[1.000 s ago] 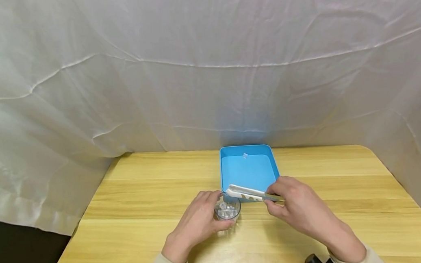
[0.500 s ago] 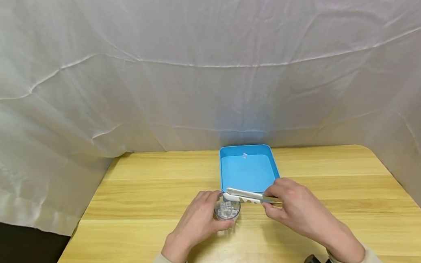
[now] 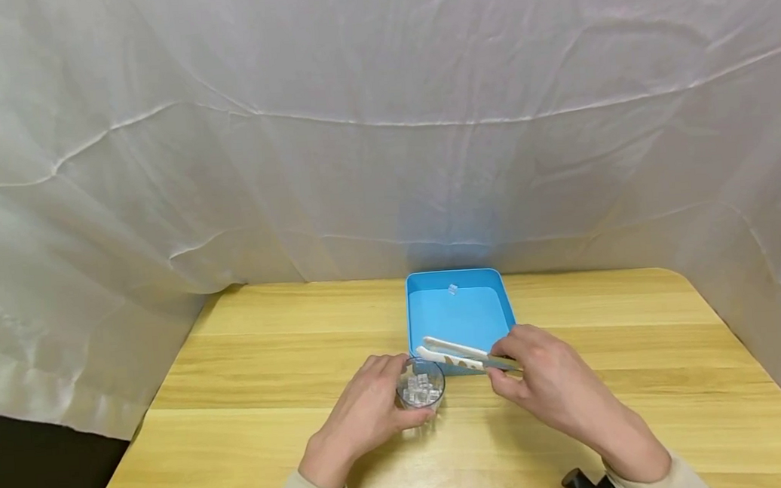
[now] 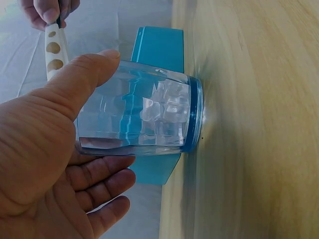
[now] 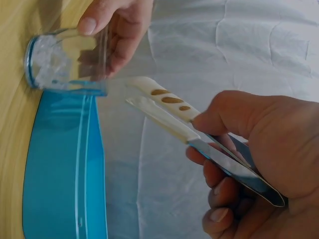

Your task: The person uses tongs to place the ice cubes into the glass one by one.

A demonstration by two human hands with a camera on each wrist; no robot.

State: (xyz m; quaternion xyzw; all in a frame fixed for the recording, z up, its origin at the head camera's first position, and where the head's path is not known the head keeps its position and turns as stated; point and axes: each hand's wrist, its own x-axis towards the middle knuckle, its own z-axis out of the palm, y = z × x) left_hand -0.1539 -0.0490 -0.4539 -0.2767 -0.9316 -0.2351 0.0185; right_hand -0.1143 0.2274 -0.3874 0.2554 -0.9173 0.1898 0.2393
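My left hand [image 3: 368,404] grips a clear glass [image 4: 114,119] round its side, thumb on one side and fingers on the other. The glass stands on the table and several clear cubes [image 4: 167,107] lie in its bottom. My right hand [image 3: 557,383] pinches a pair of tongs [image 5: 174,127] with metal arms and white tips that have brown spots. Those tips point left, just above the glass rim, slightly apart with nothing between them. Behind the hands sits a blue tray [image 3: 460,322], with one clear cube [image 3: 453,289] by its back wall.
All of this stands on a light wooden table [image 3: 269,358]. A pale grey curtain [image 3: 386,184] hangs behind the table and along its sides. The tray is close behind the glass.
The tongs dipped toward the glass, then rose again with their tips parting. The cubes in the glass shifted and look more heaped. My left hand stayed on the glass.
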